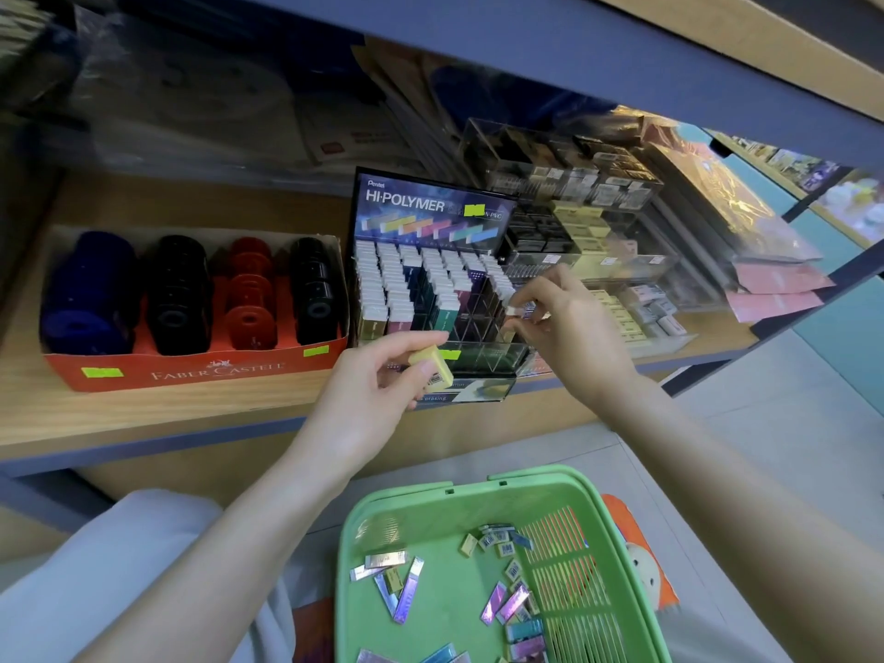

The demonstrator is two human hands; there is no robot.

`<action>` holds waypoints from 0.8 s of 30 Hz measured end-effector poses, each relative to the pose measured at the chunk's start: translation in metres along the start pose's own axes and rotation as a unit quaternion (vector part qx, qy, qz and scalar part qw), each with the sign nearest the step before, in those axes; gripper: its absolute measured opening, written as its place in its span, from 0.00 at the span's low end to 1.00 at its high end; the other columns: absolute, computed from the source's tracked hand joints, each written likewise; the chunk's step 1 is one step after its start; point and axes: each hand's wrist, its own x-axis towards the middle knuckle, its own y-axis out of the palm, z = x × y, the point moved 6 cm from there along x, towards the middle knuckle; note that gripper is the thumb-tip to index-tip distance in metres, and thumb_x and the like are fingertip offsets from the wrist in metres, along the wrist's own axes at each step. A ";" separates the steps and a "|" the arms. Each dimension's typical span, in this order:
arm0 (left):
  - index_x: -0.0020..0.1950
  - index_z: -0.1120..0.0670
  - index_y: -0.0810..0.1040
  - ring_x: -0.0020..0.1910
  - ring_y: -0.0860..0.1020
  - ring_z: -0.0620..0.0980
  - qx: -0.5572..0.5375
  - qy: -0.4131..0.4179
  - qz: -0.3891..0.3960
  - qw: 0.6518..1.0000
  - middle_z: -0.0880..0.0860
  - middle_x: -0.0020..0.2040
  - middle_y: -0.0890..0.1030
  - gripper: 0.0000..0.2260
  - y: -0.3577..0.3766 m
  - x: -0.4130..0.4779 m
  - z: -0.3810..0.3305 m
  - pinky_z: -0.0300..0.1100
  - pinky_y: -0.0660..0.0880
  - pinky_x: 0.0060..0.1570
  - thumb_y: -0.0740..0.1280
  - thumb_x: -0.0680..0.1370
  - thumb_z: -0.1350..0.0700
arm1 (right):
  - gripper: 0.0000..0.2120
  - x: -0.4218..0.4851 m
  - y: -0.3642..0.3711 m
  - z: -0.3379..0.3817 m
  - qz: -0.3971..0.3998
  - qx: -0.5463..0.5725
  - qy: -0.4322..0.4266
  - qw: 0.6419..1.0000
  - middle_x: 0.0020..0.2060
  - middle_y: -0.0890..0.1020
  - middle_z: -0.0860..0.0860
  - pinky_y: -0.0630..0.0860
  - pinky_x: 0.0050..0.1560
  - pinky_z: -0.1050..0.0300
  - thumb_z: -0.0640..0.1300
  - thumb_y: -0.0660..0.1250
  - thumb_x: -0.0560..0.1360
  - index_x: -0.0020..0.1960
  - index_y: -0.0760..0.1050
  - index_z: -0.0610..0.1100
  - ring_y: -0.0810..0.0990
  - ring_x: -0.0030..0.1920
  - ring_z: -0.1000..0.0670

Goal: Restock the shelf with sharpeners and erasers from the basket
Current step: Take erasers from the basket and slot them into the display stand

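So, starting at the far left, the red Faber-Castell box (191, 370) sits on the shelf (143, 423) with four rows of sharpeners (177, 294) in it: blue, black, red, black. A strip of bare wood runs between the box front and the shelf's front edge.

Just beside the box's right wall is the Pentel display (430, 208). Its back rows are packed with erasers, while the triangular slots toward its front right stand open. The display's front lip sits right at the shelf edge.

Your left hand (368, 390) is in front of that lip, thumb and fingers curled round a yellow eraser (433, 368), holding it near the open slots.

Your right hand (569, 323) is up at the display's right edge, fingertips pinching a small wrapped eraser (519, 311) just over the rightmost slots. Your two hands are apart, with the display's front corner between them.

Further right, a clear acrylic organizer (574, 184) nearly touches the display. The blue beam (574, 55) of the shelf above hangs over everything.

Below your right forearm, the green basket (459, 500) sits on the floor with loose erasers (497, 543) scattered across its bottom.
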 end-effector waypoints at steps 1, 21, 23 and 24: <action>0.53 0.42 0.77 0.39 0.78 0.40 -0.004 0.001 -0.009 1.000 0.45 0.44 0.80 0.13 0.000 0.000 0.000 0.30 0.75 0.40 0.65 0.78 0.61 | 0.08 0.000 0.000 0.001 -0.009 -0.010 0.004 1.000 0.47 0.73 0.48 0.72 0.31 0.52 0.41 0.71 0.73 0.50 0.75 0.42 0.78 0.38 0.45; 0.51 0.42 0.77 0.56 0.73 0.38 0.225 0.195 0.145 0.944 0.37 0.51 0.74 0.07 0.118 -0.005 -0.021 0.39 0.68 0.59 0.68 0.76 0.54 | 0.17 -0.132 -0.015 -0.032 0.208 0.572 0.271 0.745 0.48 0.83 0.47 0.78 0.53 0.60 0.46 0.68 0.69 0.55 0.77 0.40 0.81 0.49 0.51; 0.59 0.44 0.75 0.60 0.69 0.40 0.285 0.220 0.149 0.921 0.41 0.56 0.72 0.10 0.138 0.012 -0.026 0.41 0.65 0.64 0.65 0.78 0.53 | 0.18 -0.132 -0.028 -0.066 0.143 0.529 0.299 0.781 0.46 0.83 0.47 0.78 0.49 0.62 0.47 0.70 0.66 0.54 0.79 0.41 0.81 0.46 0.53; 0.61 0.47 0.75 0.62 0.69 0.42 0.313 0.229 0.149 0.910 0.43 0.58 0.72 0.11 0.147 0.022 -0.028 0.42 0.64 0.65 0.64 0.79 0.53 | 0.18 -0.131 -0.035 -0.085 0.101 0.499 0.312 0.802 0.45 0.83 0.47 0.77 0.45 0.65 0.48 0.71 0.65 0.52 0.79 0.41 0.81 0.43 0.54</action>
